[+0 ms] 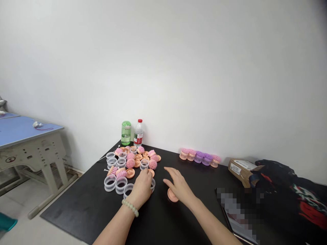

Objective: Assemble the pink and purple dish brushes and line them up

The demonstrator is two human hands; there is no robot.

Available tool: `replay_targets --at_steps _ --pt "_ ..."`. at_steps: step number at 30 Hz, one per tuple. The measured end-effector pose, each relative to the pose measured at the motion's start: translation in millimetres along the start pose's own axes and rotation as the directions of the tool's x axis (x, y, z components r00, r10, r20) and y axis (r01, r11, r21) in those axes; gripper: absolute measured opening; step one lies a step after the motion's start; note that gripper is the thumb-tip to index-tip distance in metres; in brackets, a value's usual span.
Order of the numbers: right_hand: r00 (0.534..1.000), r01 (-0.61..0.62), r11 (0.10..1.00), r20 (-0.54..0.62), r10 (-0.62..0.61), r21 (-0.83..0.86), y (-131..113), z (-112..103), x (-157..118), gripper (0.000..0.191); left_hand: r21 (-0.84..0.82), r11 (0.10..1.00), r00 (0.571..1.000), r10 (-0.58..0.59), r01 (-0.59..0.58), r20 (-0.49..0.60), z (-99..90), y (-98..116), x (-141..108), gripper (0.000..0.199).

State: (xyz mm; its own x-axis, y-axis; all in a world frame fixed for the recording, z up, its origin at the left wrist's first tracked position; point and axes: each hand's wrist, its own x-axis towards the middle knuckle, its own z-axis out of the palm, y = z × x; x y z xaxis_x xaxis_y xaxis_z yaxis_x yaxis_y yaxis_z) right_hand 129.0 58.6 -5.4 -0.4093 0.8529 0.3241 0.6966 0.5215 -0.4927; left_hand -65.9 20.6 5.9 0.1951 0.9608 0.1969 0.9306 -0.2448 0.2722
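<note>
The left hand has its fingers bent down into a heap of pink brush heads, clear rings and peach bases; whether they grip anything, I can't tell. The right hand hangs open, fingers released, just over a lone peach base on the black table. Beyond stand five brushes in a row, two bottles, and a cardboard box whose label is too small to read.

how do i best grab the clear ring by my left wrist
Pinch the near rim of the clear plastic ring from above, thumb inside and fingers outside. It lies flat with its open top up, so the thin wall gives an easy edge. Its near side looks free, while another ring sits beside it and the left hand crowds the other side.
</note>
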Motion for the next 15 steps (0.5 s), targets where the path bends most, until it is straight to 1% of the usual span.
replay_targets --at_steps 2,4,6,8,10,12,15 --pt "1.000 -0.009 1.000 0.017 0.009 0.003 -8.8 5.2 24.9 0.050 -0.035 0.999 1.000 -0.005 0.005 -0.005 2.4 -0.8 0.7 0.045" --pt "0.999 -0.028 1.000 0.033 0.028 0.005 -16.3 15.1 47.7 0.051 -0.054 0.998 1.000 -0.018 0.018 -0.012 4.2 -1.9 1.6 0.043" --pt "0.997 -0.065 0.998 0.044 0.064 0.017 -21.6 27.0 66.5 0.049 -0.071 0.997 1.000 -0.022 0.021 -0.015 5.3 -2.4 2.4 0.043" --pt "0.994 -0.103 0.994 0.046 0.101 0.047 -23.9 37.3 80.5 0.042 -0.091 0.996 1.000 -0.019 0.018 -0.015 5.8 -1.9 2.5 0.045" --pt "0.991 -0.135 0.986 0.037 0.132 0.095 -23.3 43.7 89.4 0.034 -0.117 0.993 1.000 -0.016 0.013 -0.018 5.3 -0.4 1.8 0.047" --pt "0.987 -0.161 0.974 0.020 0.160 0.160 -19.8 45.4 93.4 0.030 -0.140 0.990 0.999 -0.017 0.012 -0.031 4.0 1.2 0.7 0.049" --pt "0.980 -0.189 0.934 -0.007 0.201 0.304 -12.1 38.1 89.0 0.026 -0.216 0.976 0.996 -0.031 0.013 -0.083 1.4 2.3 -0.7 0.049"
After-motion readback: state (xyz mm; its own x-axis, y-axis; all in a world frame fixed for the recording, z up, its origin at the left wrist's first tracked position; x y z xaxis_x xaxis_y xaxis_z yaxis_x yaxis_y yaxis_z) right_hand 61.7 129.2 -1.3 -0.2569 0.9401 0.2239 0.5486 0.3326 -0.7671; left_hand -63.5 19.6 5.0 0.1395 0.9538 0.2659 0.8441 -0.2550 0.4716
